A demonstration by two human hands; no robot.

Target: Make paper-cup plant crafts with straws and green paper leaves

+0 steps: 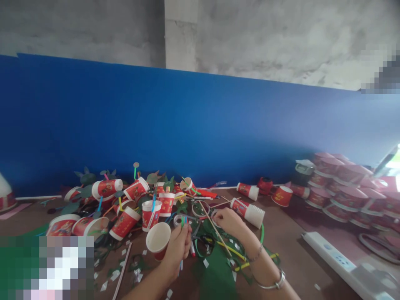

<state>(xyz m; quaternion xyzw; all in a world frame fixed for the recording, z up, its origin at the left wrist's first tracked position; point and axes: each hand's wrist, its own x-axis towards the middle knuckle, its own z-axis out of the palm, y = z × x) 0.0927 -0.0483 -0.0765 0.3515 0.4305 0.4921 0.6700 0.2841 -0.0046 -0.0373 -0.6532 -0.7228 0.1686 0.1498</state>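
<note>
My left hand [177, 246] is closed around a thin blue straw [184, 221] that sticks up from the fist, just right of an open red paper cup [158, 239] lying on its side. My right hand [228, 221] rests knuckles-up on the brown table [290, 254], fingers curled over something I cannot make out, beside a roll of clear tape [200, 209] and a thin wooden stick [215, 228]. Bracelets circle my right wrist. Green paper [217, 271] lies under both forearms.
Several red paper cups [125, 223] with coloured straws and green leaf cut-outs crowd the table's left. Stacked red cups [346, 187] lie at the right. A white power strip [340, 260] runs along the right edge. A blue wall panel [187, 125] backs the table. White paper scraps litter the front.
</note>
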